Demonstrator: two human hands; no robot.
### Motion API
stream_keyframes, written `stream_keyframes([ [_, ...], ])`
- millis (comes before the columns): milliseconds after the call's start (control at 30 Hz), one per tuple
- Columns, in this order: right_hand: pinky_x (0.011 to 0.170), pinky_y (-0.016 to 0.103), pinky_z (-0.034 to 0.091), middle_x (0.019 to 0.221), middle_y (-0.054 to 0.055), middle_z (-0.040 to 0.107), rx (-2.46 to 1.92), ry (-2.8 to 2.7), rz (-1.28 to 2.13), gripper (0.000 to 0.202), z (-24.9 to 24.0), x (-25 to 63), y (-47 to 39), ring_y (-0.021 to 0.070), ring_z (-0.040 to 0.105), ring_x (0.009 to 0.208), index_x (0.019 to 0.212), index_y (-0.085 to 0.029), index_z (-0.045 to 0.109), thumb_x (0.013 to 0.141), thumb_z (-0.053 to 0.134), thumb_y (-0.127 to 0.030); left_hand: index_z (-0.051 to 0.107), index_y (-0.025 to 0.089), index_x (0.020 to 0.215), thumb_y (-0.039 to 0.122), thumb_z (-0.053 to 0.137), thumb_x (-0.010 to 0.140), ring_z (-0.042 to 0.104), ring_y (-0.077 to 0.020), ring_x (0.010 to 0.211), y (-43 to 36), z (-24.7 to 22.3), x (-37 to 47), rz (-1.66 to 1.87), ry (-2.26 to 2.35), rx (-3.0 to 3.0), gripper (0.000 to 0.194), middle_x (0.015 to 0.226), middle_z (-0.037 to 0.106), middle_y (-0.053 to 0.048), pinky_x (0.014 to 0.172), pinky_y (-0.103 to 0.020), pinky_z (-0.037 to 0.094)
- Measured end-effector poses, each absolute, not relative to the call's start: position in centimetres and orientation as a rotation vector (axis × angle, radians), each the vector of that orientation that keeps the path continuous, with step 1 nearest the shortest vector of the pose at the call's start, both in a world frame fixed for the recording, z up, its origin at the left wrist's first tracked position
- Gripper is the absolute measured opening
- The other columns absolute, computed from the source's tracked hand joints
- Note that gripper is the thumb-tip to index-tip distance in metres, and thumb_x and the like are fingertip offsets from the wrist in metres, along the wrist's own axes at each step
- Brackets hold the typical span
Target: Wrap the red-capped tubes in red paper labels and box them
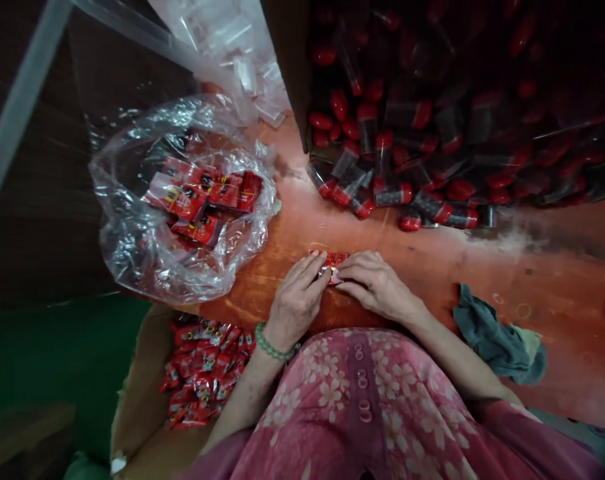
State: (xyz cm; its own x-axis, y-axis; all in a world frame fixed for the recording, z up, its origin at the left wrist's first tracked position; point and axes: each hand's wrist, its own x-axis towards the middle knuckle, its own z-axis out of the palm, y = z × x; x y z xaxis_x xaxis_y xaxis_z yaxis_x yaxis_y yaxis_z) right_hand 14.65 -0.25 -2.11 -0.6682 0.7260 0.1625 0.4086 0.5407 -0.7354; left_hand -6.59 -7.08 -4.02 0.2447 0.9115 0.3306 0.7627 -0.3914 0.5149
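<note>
A small red printed wrapper [331,265] with white and dark marks lies on the orange-brown table in front of my body. My left hand [298,293], with a green bead bracelet at its wrist, presses its thumb and fingers on the wrapper's left side. From the other side, my right hand [375,280] has its bent fingers and thumb on the right part. The fingers cover much of the wrapper, so I cannot see whether anything lies inside it. To the left, an open clear plastic bag [222,267] holds several stacks of similar red printed pieces [200,190].
Clear tubes with red caps [382,160] spill from a dark box at the back right. Below the table's left edge, a cardboard box [137,393] holds many red packets [207,373]. A dark cloth [497,337] lies right. Clear plastic pieces [245,73] are at the back.
</note>
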Motion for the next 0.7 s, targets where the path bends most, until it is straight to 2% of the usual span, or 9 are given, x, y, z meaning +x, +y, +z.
stream_keyframes([
  [100,0.091,0.043,0.056,0.105,0.009,0.078,-1.034,-2.235,0.78,0.017,-0.8,16.4,2.6,0.0239,0.069,0.098,0.107,-0.022,0.073,0.1,0.063,-0.033,0.076,0.021,0.111,0.01,0.056,0.095,0.07,-0.0235,0.112,-6.8,-3.4,-6.6,0.856,1.612,2.271,0.028,0.121,0.077,-0.013,0.095,-0.041,0.061],
  [200,0.096,0.055,0.053,0.117,0.014,0.074,-1.274,-2.307,0.388,0.022,-0.2,17.3,6.1,0.0322,0.065,0.109,0.115,-0.018,0.071,0.098,0.063,-0.029,0.075,0.02,0.103,0.014,0.058,0.097,0.065,-0.0189,0.089,-6.3,-2.6,-6.5,0.79,1.616,2.289,0.02,0.102,0.077,-0.01,0.08,-0.032,0.059],
  [333,0.095,0.06,0.053,0.125,0.017,0.069,-1.444,-2.503,0.115,0.033,-1.1,17.0,9.9,0.0372,0.06,0.115,0.125,-0.017,0.067,0.095,0.057,-0.013,0.074,0.018,0.095,0.022,0.061,0.098,0.059,-0.0162,0.079,-5.4,-1.4,-6.5,0.723,1.567,2.34,0.014,0.094,0.074,-0.008,0.073,-0.028,0.055],
  [467,0.098,0.059,0.052,0.115,0.015,0.069,-1.365,-2.51,0.137,0.026,-2.0,16.9,11.1,0.0352,0.059,0.118,0.122,-0.017,0.065,0.102,0.048,-0.019,0.073,0.016,0.093,0.027,0.059,0.1,0.059,-0.0161,0.077,-4.8,-0.9,-6.4,0.724,1.543,2.369,0.02,0.091,0.073,-0.008,0.072,-0.029,0.052],
  [600,0.102,0.052,0.051,0.119,0.014,0.067,-1.272,-2.346,0.305,0.03,-0.8,18.1,9.8,0.0314,0.062,0.115,0.128,-0.019,0.061,0.101,0.057,-0.033,0.073,0.015,0.091,0.028,0.051,0.103,0.06,-0.0182,0.08,-4.6,-1.0,-6.4,0.606,1.551,2.325,0.028,0.092,0.073,-0.009,0.076,-0.032,0.053],
  [700,0.085,0.042,0.057,0.119,0.011,0.066,-1.278,-2.035,0.595,0.042,0.4,19.0,7.8,0.0241,0.067,0.094,0.132,-0.026,0.059,0.093,0.07,-0.039,0.072,0.014,0.095,0.028,0.046,0.105,0.061,-0.0194,0.083,-4.5,-0.9,-6.3,0.531,1.546,2.255,0.032,0.095,0.073,-0.011,0.079,-0.034,0.052],
])
